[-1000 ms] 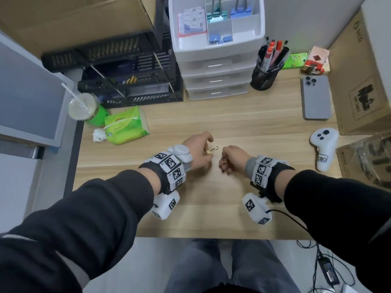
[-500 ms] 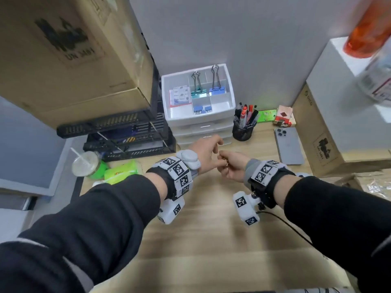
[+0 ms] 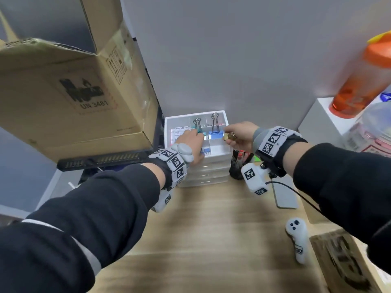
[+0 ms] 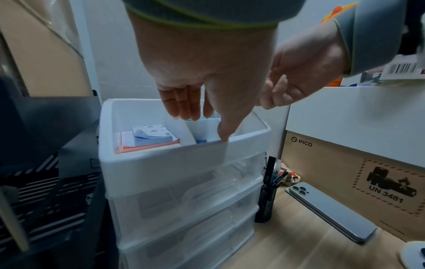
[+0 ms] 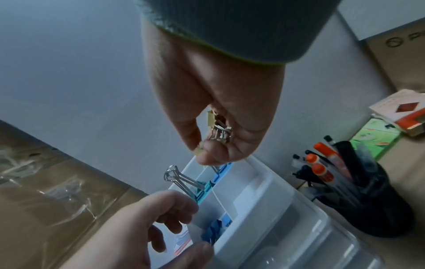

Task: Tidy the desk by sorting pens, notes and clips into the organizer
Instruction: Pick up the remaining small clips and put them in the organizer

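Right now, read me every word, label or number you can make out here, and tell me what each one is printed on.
"UN 3481": cardboard box at upper left, under a battery hazard mark.
"UN 3481": brown carton beside the phone, inside a dashed frame.
"PICO": the same brown carton, upper left corner.
Barcode label: bars visible, digits too blurred.
Note pads in the organizer: print too small.
White controller: logo blurred.

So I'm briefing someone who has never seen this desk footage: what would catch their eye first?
Probably the right hand pinching small gold binder clips above the white drawer organizer at the desk's back. Next, the left hand over the organizer's open top tray, its thumb on the front rim, beside the sticky notes. Two large binder clips stand upright there.
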Demonstrator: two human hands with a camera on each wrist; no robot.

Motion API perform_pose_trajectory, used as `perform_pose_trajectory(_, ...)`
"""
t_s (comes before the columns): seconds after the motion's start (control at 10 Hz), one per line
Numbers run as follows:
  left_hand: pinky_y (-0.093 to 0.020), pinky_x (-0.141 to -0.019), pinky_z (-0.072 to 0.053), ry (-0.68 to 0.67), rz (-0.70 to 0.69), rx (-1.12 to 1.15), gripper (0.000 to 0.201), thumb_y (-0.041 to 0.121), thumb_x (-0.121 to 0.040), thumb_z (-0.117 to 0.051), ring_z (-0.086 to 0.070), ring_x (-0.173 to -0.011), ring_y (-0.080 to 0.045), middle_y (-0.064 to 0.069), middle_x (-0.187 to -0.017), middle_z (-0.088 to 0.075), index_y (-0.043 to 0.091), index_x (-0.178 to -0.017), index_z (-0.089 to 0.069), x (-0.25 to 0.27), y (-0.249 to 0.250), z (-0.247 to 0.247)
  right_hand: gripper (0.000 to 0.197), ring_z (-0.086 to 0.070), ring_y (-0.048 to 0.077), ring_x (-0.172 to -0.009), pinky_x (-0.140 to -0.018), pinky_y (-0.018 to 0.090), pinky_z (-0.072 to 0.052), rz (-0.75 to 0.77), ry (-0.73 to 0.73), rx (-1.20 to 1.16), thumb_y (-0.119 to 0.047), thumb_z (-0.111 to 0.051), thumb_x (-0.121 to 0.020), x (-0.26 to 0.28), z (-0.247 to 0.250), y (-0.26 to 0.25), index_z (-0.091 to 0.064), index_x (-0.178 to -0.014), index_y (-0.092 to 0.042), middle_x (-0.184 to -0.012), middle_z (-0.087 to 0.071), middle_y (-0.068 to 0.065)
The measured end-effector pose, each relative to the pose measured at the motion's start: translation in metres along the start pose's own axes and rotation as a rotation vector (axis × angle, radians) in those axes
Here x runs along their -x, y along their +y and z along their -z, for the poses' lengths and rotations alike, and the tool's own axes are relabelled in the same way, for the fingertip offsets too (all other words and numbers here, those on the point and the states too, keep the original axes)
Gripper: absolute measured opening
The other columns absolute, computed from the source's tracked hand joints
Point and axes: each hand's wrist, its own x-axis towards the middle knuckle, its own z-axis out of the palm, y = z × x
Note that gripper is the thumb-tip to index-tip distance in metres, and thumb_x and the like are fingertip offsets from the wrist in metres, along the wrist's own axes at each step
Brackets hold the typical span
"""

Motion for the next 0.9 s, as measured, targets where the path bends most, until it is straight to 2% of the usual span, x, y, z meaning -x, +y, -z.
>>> perform_pose_trajectory(0.1,-0.037,-0.08,-0.052,-0.063,-0.027,0.006,0.025,0.029,-0.09,-0.057,-0.058,-0.102,-0.029,-0.009,-0.11,-0.06,0.012,-0.108,-0.061,-0.007,-0.002,-0.002,0.011,-0.055,0.021,-0.054,-0.05,0.026,-0.049,0.134,0.013,0.328,0.001,-0.065,-0.082,-0.01,-0.011,-0.006,-0.058,-0.086,-0.006,-0.066,-0.06,0.012)
perform_pose_trajectory(0.2,-0.035,-0.077,-0.054,-0.118,-0.053,0.055,0.026,0.025,-0.092,-0.055,-0.063,-0.097,-0.028,-0.005,-0.108,-0.067,0.016,-0.114,-0.062,-0.009,-0.003,-0.006,0.015,-0.067,0.026,-0.066,-0.068,0.034,-0.062,0.256,0.059,0.65,0.003,-0.062,-0.082,-0.015,-0.023,-0.008,-0.058,-0.084,-0.011,-0.071,-0.067,0.011)
perform_pose_trajectory(0.3,-0.032,-0.074,-0.052,-0.129,-0.047,0.103,0.027,0.025,-0.091,-0.057,-0.064,-0.096,-0.026,-0.004,-0.108,-0.067,0.017,-0.117,-0.061,-0.009,-0.005,-0.006,0.013,-0.069,0.025,-0.088,-0.08,0.035,-0.058,0.397,0.115,1.03,-0.002,-0.058,-0.083,-0.015,-0.03,-0.006,-0.064,-0.086,-0.013,-0.09,-0.072,0.008)
perform_pose_trajectory(0.4,-0.034,-0.074,-0.054,-0.135,-0.033,0.149,0.031,0.026,-0.087,-0.061,-0.064,-0.093,-0.025,-0.001,-0.103,-0.067,0.017,-0.117,-0.059,-0.009,-0.006,-0.005,0.016,-0.064,0.022,-0.086,-0.07,0.027,-0.048,0.442,0.097,1.171,-0.003,-0.059,-0.083,-0.015,-0.034,-0.003,-0.072,-0.093,-0.007,-0.09,-0.07,0.005)
perform_pose_trajectory(0.5,-0.038,-0.077,-0.056,-0.134,-0.013,0.163,0.033,0.026,-0.085,-0.064,-0.064,-0.089,-0.024,-0.001,-0.1,-0.067,0.017,-0.116,-0.058,-0.008,-0.006,-0.004,0.017,-0.062,0.02,-0.086,-0.068,0.024,-0.043,0.448,0.075,1.24,-0.004,-0.064,-0.082,-0.013,-0.034,-0.003,-0.074,-0.095,-0.008,-0.096,-0.071,0.004)
perform_pose_trajectory(0.7,-0.038,-0.075,-0.056,-0.124,-0.007,0.145,0.03,0.025,-0.085,-0.063,-0.064,-0.087,-0.025,-0.002,-0.099,-0.067,0.016,-0.113,-0.058,-0.004,-0.001,0.0,0.025,-0.058,0.016,-0.083,-0.07,0.023,-0.043,0.47,0.031,1.206,-0.009,-0.072,-0.076,-0.007,-0.024,0.0,-0.068,-0.099,-0.018,-0.086,-0.059,-0.008)
perform_pose_trajectory(0.8,-0.039,-0.075,-0.056,-0.132,-0.012,0.12,0.028,0.024,-0.086,-0.061,-0.064,-0.088,-0.026,-0.004,-0.1,-0.067,0.015,-0.112,-0.057,-0.004,0.0,-0.001,0.021,-0.061,0.018,-0.088,-0.076,0.025,-0.048,0.484,0.043,1.177,-0.01,-0.066,-0.079,-0.007,-0.018,0.004,-0.068,-0.1,-0.016,-0.094,-0.063,-0.003)
perform_pose_trajectory(0.9,-0.037,-0.075,-0.054,-0.139,-0.01,0.102,0.028,0.023,-0.089,-0.059,-0.063,-0.091,-0.028,-0.006,-0.105,-0.066,0.013,-0.114,-0.056,-0.003,0.001,0.003,0.017,-0.063,0.022,-0.092,-0.077,0.027,-0.048,0.495,0.094,1.128,-0.012,-0.06,-0.083,-0.006,-0.011,0.005,-0.069,-0.097,-0.016,-0.097,-0.066,0.0)
